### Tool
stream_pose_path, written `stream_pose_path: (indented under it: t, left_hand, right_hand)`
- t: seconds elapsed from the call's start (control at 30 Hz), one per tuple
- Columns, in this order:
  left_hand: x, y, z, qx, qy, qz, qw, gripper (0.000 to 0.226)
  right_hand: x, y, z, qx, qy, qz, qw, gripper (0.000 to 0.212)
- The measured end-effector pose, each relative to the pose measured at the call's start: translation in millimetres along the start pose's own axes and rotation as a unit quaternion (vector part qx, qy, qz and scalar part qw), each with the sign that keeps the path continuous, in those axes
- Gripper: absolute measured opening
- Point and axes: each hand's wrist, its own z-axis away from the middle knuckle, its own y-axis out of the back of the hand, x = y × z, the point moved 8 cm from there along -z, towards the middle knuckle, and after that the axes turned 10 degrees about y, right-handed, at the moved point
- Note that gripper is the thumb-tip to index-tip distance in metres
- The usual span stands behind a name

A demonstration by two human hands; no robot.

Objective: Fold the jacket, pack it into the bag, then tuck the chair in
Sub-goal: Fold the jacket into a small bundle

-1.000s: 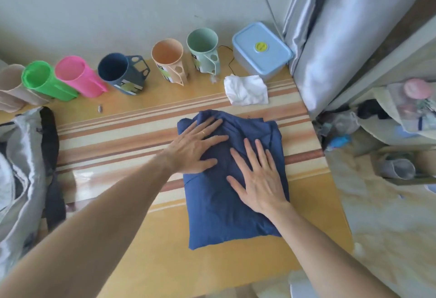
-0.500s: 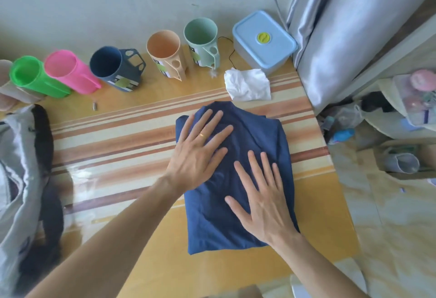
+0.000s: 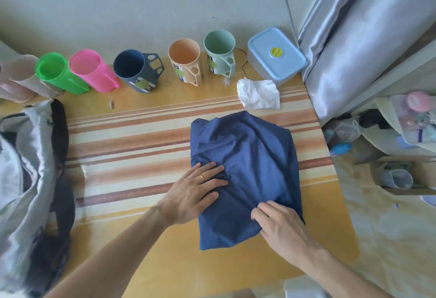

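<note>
Head camera looks down at our two hands on a yellow table [image 3: 165,262] with a striped cloth part. We see the blue jacket [image 3: 247,168] folded into a bundle on the right side of the table, lying partly on the stripes. Our left hand [image 3: 193,194] lies flat on the jacket's left edge, fingers spread open and pressing down, with a gold ring [image 3: 202,177] on one finger. Our right hand [image 3: 280,224] sits on the near right corner of the jacket. Its fingers are curled and pinch the cloth there.

We see the grey bag [image 3: 26,179] with dark straps at the left edge of the table, well apart from the jacket. A row of cups stands along the wall: green cup [image 3: 56,73], pink cup [image 3: 92,69], dark blue cup [image 3: 134,69], peach cup [image 3: 186,62] and pale green cup [image 3: 219,52]. A blue-lidded box [image 3: 276,54] stands beside them. A crumpled white tissue [image 3: 258,93] lies just behind the jacket.
</note>
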Motion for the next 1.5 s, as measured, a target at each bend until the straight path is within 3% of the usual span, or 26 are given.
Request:
stream_pose_path:
  t: [0.07,0.13,0.2,0.23,0.3,0.33,0.37,0.43,0.5,0.57,0.6,0.7,0.8,0.87,0.97,1.07,1.13,1.2,1.23,1.3,1.33,1.4,1.43,1.47,1.5]
  left_hand:
    - [0.2,11.6,0.4,-0.068,0.03,0.121,0.99,0.051]
    - [2.9,19.0,-1.1,-0.146,0.083,0.28,0.945,0.06]
    - [-4.3,23.0,-5.4,-0.171,0.176,0.508,0.825,0.087]
    - [-14.9,23.5,-9.2,-0.145,0.203,0.591,0.767,0.092]
    - [-35.0,22.1,-14.0,-0.105,0.247,0.642,0.718,0.075]
    - [-40.8,20.6,-13.5,-0.102,0.263,0.621,0.732,0.068]
    - [-38.8,24.5,-13.4,-0.09,0.266,0.577,0.767,0.064]
    - [-36.1,36.9,-17.6,-0.001,0.285,0.489,0.825,0.061]
    - [-39.7,47.4,-19.2,0.121,0.379,0.435,0.807,0.069]
    - [-42.4,51.9,-20.6,0.193,0.451,0.372,0.788,0.07]
    - [-42.8,54.1,-23.6,0.218,0.465,0.334,0.791,0.068]
    - [-43.5,61.8,-18.9,0.279,0.509,0.264,0.77,0.07]
    - [-48.0,51.5,-24.7,0.243,0.534,0.297,0.753,0.081]
    - [-49.5,45.3,-35.6,0.212,0.518,0.34,0.755,0.069]
    - [-46.3,51.4,-36.0,0.241,0.492,0.358,0.756,0.048]
    - [-30.9,74.3,-22.2,0.298,0.496,0.305,0.757,0.035]
    - [-15.8,88.0,-12.9,0.326,0.496,0.26,0.762,0.033]
    - [6.1,91.0,-17.4,0.318,0.45,0.282,0.785,0.039]
    - [21.3,88.3,-26.9,0.289,0.4,0.327,0.806,0.044]
    - [59.3,78.2,-52.0,0.189,0.279,0.411,0.847,0.043]
    - [77.2,74.3,-63.3,0.152,0.22,0.401,0.877,0.041]
    - [101.5,64.8,-79.7,0.136,0.126,0.282,0.941,0.043]
    - [107.7,55.1,-86.8,0.133,0.099,0.215,0.962,0.045]
    - [113.3,43.9,-93.5,0.127,0.073,0.148,0.978,0.047]
    - [116.1,31.5,-99.1,0.122,0.049,0.076,0.988,0.049]
  right_hand:
    - [11.8,39.4,-25.7,0.002,-0.051,-0.085,0.995,0.029]
    - [29.2,83.8,-58.5,0.015,-0.113,-0.138,0.984,0.018]
    - [55.5,113.8,-96.9,0.027,-0.174,-0.173,0.969,0.012]
    - [71.4,121.4,-117.2,0.033,-0.203,-0.191,0.96,0.01]
    - [99.1,120.0,-155.3,0.027,-0.243,-0.218,0.945,0.007]
    - [109.8,112.7,-171.0,0.012,-0.253,-0.219,0.942,0.009]
    - [119.1,103.9,-183.5,0.001,-0.262,-0.206,0.943,0.012]
    - [121.9,99.3,-197.3,0.014,-0.26,-0.133,0.956,0.011]
    - [101.1,116.1,-194.1,0.135,-0.197,-0.017,0.971,0.021]
    - [59.7,124.4,-169.3,0.275,-0.109,0.057,0.954,0.025]
    - [42.0,116.0,-156.6,0.293,-0.08,0.07,0.95,0.03]
    - [41.0,42.0,-140.2,0.12,-0.074,0.077,0.987,0.054]
    - [70.9,-11.9,-141.3,0.011,-0.102,0.051,0.993,0.063]
    - [78.9,-16.8,-152.4,0.002,-0.112,0.041,0.993,0.064]
    - [68.3,9.5,-152.6,0.047,-0.117,0.044,0.991,0.062]
    - [47.1,48.6,-121.2,0.161,-0.116,0.056,0.979,0.047]
    - [42.1,40.3,-101.6,0.141,-0.114,0.054,0.982,0.041]
    - [46.9,22.5,-96.5,0.092,-0.097,-0.019,0.991,0.043]
    - [55.2,15.7,-96.2,0.08,-0.109,-0.108,0.985,0.044]
    - [70.1,14.5,-85.8,0.1,-0.191,-0.327,0.92,0.034]
    - [82.1,17.9,-70.4,0.16,-0.257,-0.387,0.871,0.023]
    - [106.0,43.1,-26.3,0.33,-0.364,-0.362,0.792,0.023]
    - [110.7,62.5,-7.3,0.404,-0.389,-0.292,0.775,0.026]
    - [111.4,78.0,1.3,0.447,-0.384,-0.222,0.777,0.027]
    - [113.0,84.0,-2.5,0.452,-0.349,-0.175,0.802,0.027]
